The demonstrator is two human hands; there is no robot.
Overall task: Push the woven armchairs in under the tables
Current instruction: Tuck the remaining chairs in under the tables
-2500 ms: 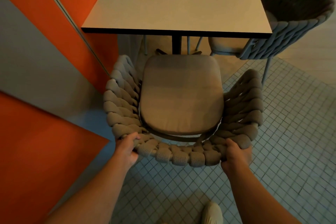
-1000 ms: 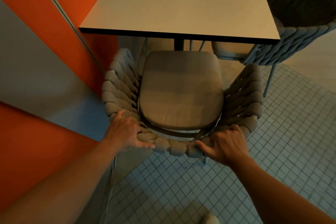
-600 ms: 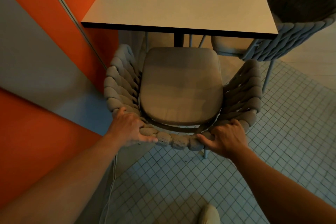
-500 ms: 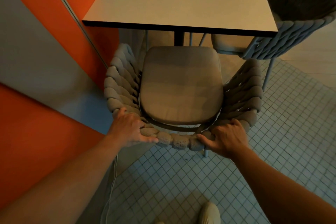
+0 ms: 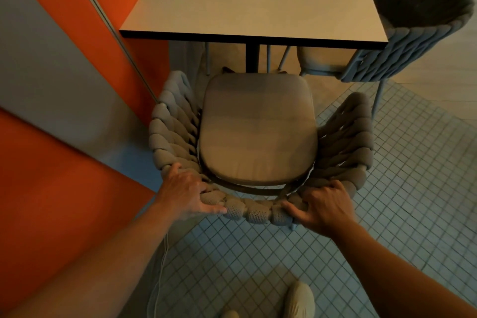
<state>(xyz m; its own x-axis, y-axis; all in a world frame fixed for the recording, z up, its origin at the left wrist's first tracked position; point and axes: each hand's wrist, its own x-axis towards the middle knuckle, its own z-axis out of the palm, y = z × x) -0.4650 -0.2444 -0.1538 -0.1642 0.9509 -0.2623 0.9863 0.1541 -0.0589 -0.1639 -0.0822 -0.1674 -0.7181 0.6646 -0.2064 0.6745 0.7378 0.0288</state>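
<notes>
armchair (image 5: 258, 131): seat front still just short of table (image 5: 258, 8) edge;
left hand (image 5: 184, 195): still grasping back rim;
right hand (image 5: 324, 208): same grasp, unchanged

Café-style seating area: square pedestal table (image 5: 253, 2), woven armchairs (image 5: 258, 142), tiled floor (image 5: 413, 162), bright geometric wall (image 5: 64, 85).

There were two armchairs: the near armchair (image 5: 170, 137) at the left hand (image 5: 185, 195) and right hand (image 5: 322, 205), the far armchair (image 5: 402, 44) beyond them. One table (image 5: 258, 2) stood ahead.
</notes>
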